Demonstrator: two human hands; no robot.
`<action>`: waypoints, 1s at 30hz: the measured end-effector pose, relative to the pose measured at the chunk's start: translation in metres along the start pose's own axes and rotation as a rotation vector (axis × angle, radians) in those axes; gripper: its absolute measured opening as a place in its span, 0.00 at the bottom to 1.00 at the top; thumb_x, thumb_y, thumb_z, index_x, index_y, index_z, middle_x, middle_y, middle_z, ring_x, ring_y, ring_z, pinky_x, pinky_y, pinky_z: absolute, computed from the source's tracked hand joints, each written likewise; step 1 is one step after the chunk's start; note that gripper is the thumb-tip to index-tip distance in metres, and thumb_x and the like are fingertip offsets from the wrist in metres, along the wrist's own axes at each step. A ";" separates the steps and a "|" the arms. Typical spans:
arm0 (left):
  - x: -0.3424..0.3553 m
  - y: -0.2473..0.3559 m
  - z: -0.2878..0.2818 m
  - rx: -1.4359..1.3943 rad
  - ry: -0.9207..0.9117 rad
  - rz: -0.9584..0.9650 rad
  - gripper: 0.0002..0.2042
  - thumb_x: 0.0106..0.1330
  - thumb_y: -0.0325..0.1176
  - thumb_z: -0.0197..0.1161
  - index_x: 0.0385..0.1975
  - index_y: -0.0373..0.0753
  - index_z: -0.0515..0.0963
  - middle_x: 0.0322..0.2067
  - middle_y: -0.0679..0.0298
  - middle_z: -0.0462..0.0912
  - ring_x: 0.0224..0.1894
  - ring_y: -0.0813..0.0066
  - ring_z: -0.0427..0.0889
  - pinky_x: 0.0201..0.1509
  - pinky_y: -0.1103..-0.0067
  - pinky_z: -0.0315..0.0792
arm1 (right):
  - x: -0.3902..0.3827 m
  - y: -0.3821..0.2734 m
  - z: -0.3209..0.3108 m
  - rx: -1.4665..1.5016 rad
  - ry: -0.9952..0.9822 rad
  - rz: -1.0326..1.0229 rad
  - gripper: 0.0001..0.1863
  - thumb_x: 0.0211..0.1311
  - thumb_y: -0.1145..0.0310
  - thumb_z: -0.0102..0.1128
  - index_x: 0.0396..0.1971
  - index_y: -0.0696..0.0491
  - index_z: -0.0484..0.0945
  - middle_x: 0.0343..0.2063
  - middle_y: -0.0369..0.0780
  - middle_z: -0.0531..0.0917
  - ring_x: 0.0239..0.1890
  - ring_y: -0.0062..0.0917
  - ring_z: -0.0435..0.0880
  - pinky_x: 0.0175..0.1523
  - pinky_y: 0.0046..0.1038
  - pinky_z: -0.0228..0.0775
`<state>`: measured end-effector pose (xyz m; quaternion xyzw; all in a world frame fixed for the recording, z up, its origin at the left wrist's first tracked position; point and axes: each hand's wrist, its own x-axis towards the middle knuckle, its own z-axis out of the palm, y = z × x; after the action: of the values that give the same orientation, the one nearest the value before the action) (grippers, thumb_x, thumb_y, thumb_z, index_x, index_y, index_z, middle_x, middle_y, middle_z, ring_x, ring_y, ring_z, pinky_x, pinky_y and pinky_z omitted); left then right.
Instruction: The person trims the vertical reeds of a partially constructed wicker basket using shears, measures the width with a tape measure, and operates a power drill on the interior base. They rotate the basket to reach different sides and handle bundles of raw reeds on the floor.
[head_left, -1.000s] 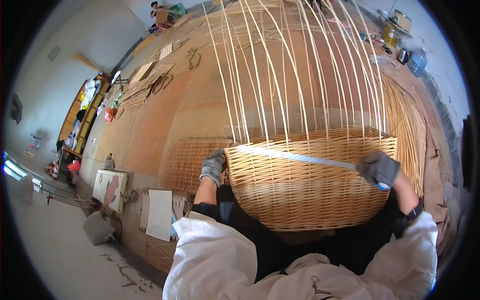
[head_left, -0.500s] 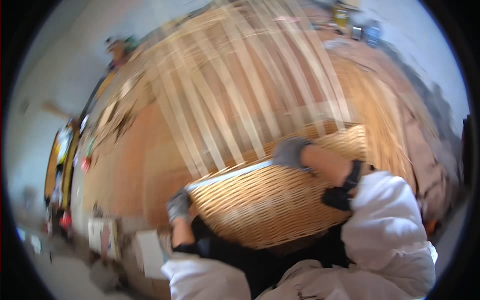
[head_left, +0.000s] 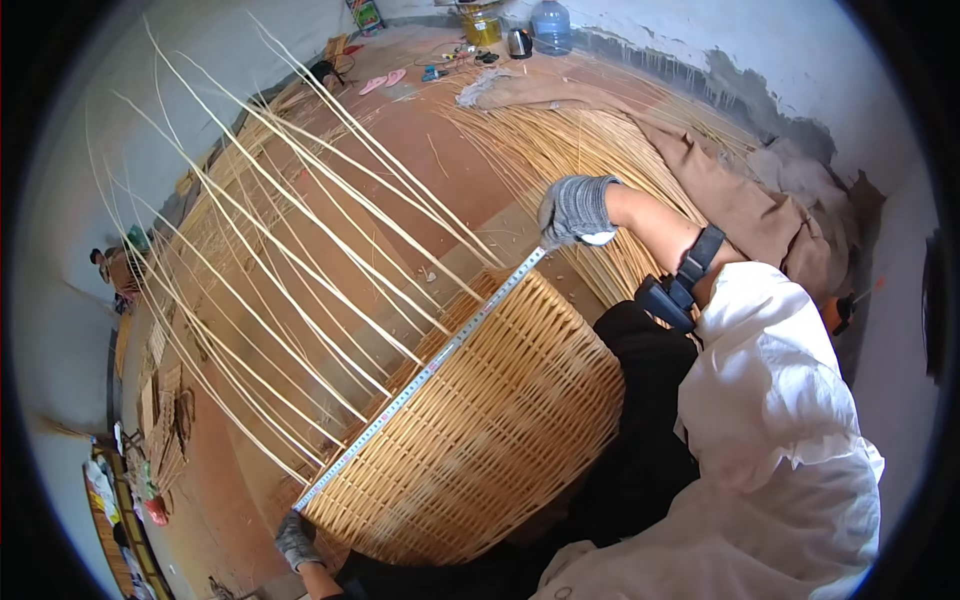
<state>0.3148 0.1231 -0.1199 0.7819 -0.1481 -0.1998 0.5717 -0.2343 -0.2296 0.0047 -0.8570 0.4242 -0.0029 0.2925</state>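
A partly woven wicker basket (head_left: 470,430) rests tilted against my dark-clad legs, with long pale stakes (head_left: 290,260) standing up from its rim and leaning away to the far left. Along the near rim runs a white tape measure (head_left: 434,364), pulled straight from corner to corner. My right hand (head_left: 577,210), in a grey glove, is closed on the tape's far right end; a bit of white shows under the palm. At the lower left corner, my gloved left hand (head_left: 297,541) is closed at the other tape end, its fingertips partly hidden.
Loose willow-like rods (head_left: 570,150) lie in a bundle on the floor at the right, partly under a brown cloth (head_left: 690,170). Along the far wall stand a blue water bottle (head_left: 551,28), a kettle (head_left: 520,43) and a yellow tub (head_left: 482,27). Pink slippers (head_left: 383,81) lie nearby.
My right hand has moved from mid-rim to the far right corner, and the tape now spans the whole rim. The basket has turned, its left corner dropping toward me with my left hand.
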 end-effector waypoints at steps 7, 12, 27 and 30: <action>0.022 -0.028 -0.032 0.235 -0.070 0.211 0.07 0.51 0.28 0.56 0.26 0.31 0.75 0.25 0.61 0.77 0.26 0.73 0.75 0.29 0.79 0.71 | -0.002 0.009 0.019 -0.340 0.190 -0.134 0.12 0.47 0.57 0.51 0.22 0.50 0.77 0.18 0.40 0.76 0.21 0.36 0.73 0.27 0.32 0.64; 0.002 -0.006 -0.009 0.020 0.063 0.039 0.08 0.51 0.29 0.57 0.28 0.31 0.76 0.26 0.60 0.78 0.27 0.71 0.76 0.29 0.77 0.72 | -0.006 0.019 0.026 -0.326 0.247 -0.141 0.13 0.49 0.55 0.50 0.24 0.49 0.76 0.20 0.40 0.76 0.24 0.36 0.74 0.29 0.33 0.64; 0.005 -0.009 -0.012 0.033 0.060 0.029 0.08 0.51 0.29 0.58 0.28 0.31 0.76 0.26 0.61 0.78 0.26 0.72 0.75 0.27 0.77 0.71 | -0.011 0.025 0.033 -0.317 0.449 -0.300 0.15 0.48 0.51 0.50 0.22 0.47 0.76 0.21 0.38 0.76 0.25 0.33 0.75 0.29 0.33 0.65; 0.008 -0.011 -0.017 0.101 0.024 0.084 0.08 0.52 0.29 0.57 0.28 0.31 0.76 0.26 0.61 0.78 0.26 0.72 0.75 0.27 0.77 0.71 | -0.007 0.028 0.037 -0.354 0.418 -0.209 0.17 0.49 0.50 0.48 0.22 0.48 0.76 0.21 0.39 0.76 0.25 0.33 0.75 0.30 0.33 0.66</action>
<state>0.3299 0.1368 -0.1266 0.8052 -0.1840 -0.1585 0.5411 -0.2493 -0.2192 -0.0388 -0.9145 0.3788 -0.1354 0.0426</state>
